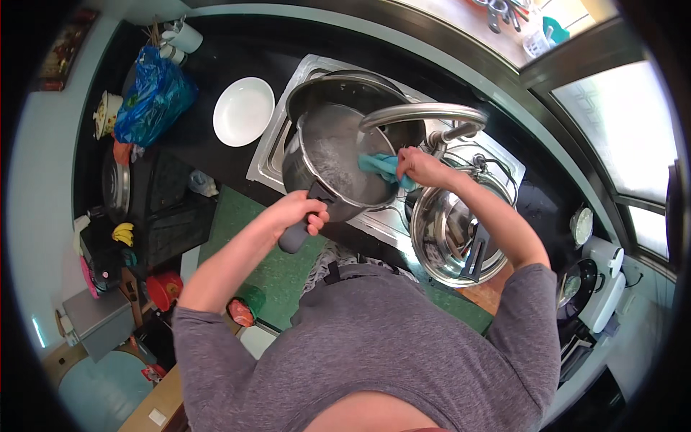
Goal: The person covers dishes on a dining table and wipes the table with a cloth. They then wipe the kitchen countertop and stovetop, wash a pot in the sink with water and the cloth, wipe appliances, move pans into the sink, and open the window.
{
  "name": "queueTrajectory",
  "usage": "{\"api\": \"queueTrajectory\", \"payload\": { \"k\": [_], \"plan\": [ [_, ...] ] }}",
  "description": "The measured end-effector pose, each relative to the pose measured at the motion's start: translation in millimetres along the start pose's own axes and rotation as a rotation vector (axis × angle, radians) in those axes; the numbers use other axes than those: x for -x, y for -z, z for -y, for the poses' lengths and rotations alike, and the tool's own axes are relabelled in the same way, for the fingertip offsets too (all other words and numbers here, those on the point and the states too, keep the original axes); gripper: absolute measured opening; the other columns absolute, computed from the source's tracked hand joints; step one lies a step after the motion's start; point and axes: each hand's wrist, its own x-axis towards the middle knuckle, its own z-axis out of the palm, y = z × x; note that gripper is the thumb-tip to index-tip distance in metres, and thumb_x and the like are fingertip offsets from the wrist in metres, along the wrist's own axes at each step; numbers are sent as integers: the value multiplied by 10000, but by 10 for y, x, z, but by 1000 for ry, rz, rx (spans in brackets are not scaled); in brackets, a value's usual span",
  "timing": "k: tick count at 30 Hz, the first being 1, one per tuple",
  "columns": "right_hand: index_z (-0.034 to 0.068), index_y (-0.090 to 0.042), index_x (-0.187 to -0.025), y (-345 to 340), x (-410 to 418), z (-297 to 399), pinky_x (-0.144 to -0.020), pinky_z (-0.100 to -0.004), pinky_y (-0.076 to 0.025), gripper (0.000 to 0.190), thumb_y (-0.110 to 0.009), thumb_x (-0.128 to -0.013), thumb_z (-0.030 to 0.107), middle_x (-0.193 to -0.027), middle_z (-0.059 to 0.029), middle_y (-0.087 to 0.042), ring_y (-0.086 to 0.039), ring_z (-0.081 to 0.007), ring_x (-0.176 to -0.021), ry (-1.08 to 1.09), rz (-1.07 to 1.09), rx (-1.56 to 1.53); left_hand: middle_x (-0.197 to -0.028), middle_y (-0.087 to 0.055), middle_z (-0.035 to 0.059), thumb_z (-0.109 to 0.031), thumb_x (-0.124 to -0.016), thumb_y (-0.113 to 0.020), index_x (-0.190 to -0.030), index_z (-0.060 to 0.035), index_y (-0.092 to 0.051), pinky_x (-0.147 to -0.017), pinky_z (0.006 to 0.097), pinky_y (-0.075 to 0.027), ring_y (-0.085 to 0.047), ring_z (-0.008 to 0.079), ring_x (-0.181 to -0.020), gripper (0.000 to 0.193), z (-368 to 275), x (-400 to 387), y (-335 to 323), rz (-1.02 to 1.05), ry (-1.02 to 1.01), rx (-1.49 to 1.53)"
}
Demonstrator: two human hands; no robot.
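Observation:
My left hand point(303, 211) grips the dark handle of a large metal pot point(318, 178), which is tilted over the sink. Cloudy water point(340, 146) lies inside the pot. In my right hand point(421, 167) is a teal cloth point(382, 164), held at the pot's right rim and partly inside it. A curved metal faucet point(426, 112) arches above the pot. Behind the pot, in the sink, stands a big dark metal bowl or pan point(307, 97), partly hidden. Under my right forearm rests a shiny steel vessel point(432, 232) with a dark-handled piece point(475, 254) in it.
A white oval dish point(244, 112) lies on the black counter left of the sink point(264, 156). Farther left are a blue plastic bag point(156, 97), a round lid point(116, 186) and bananas point(123, 234). A dark wok point(580, 289) stands at the far right. The window frame point(583, 54) borders the back right.

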Motion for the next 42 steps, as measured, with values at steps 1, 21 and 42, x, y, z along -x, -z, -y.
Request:
{"api": "queueTrajectory", "payload": {
  "k": [1, 21, 42],
  "plan": [
    [151, -741, -880, -68, 20, -39, -818, -392, -482, 240, -587, -746, 25, -953, -111, -585, -590, -296, -965, -44, -147, -215, -774, -540, 69, 2, -907, -512, -914, -4, -465, -472, 242, -404, -457, 69, -563, 48, -78, 37, -65, -39, 21, -30],
    [57, -641, -1078, -178, -597, 306, -795, -356, -490, 285, -563, -830, 175, -977, -47, -649, -601, -165, -902, -489, -233, -1052, -591, -550, 118, 33, -860, -529, -649, 50, -537, -402, 339, -448, -549, 195, -467, 211, -356, 163, -723, -705, 155, -837],
    [20, -592, -1237, -150, -1381, 319, -999, -432, -487, 480, -644, -795, 201, -1276, -201, -608, -587, -347, -1194, -426, -70, -130, -682, -580, 111, 14, -837, -547, -976, 82, -512, -391, 338, -461, -599, 192, -477, 159, -163, 660, -457, -715, 35, -848]
  ]
}}
